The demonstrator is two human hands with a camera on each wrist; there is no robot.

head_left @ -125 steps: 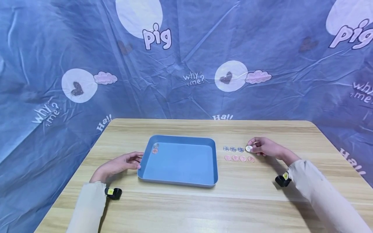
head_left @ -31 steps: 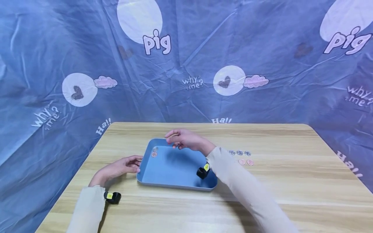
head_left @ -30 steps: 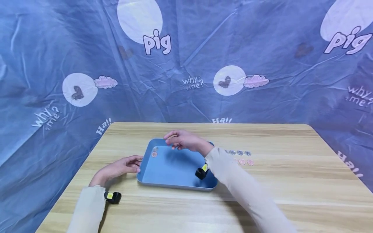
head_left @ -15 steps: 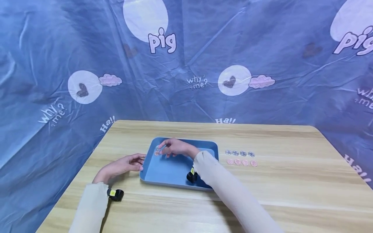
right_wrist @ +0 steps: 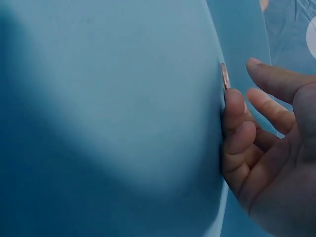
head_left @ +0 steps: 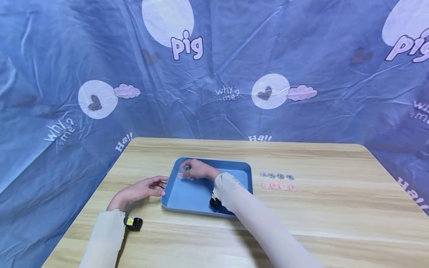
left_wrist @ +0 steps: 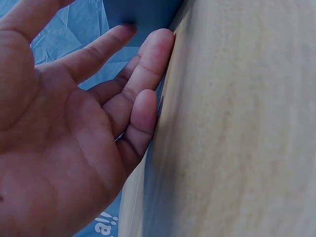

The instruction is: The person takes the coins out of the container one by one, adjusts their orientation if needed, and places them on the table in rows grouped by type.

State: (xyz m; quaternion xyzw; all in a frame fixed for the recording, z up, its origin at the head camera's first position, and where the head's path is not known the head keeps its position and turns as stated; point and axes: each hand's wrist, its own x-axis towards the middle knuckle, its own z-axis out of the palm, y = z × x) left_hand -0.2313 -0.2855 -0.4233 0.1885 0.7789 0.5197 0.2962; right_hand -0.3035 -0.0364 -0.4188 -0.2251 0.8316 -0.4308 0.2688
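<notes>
A blue tray (head_left: 201, 213) lies on the wooden table (head_left: 318, 223). My right hand (head_left: 194, 171) reaches into its far left corner. The curled fingers (right_wrist: 237, 128) rest on the tray floor (right_wrist: 98, 98), and a copper coin (right_wrist: 224, 75) lies just past one fingertip. The same copper coin (head_left: 181, 175) shows beside the hand in the head view. Index finger and thumb stand apart with nothing visible between them. My left hand (head_left: 147, 186) lies on the table with straight fingers (left_wrist: 143, 74), one fingertip touching the tray's outer left wall (left_wrist: 143, 15).
Right of the tray lie two short rows of coins, silver ones (head_left: 276, 175) behind and copper ones (head_left: 279, 186) in front. Blue printed cloth (head_left: 214, 74) hangs behind and beside the table. A small black camera (head_left: 133, 223) sits at each wrist.
My right hand has moved left and down, from above the tray's far edge into its far left corner by the coins. The left hand has stayed at the tray's left edge.
</notes>
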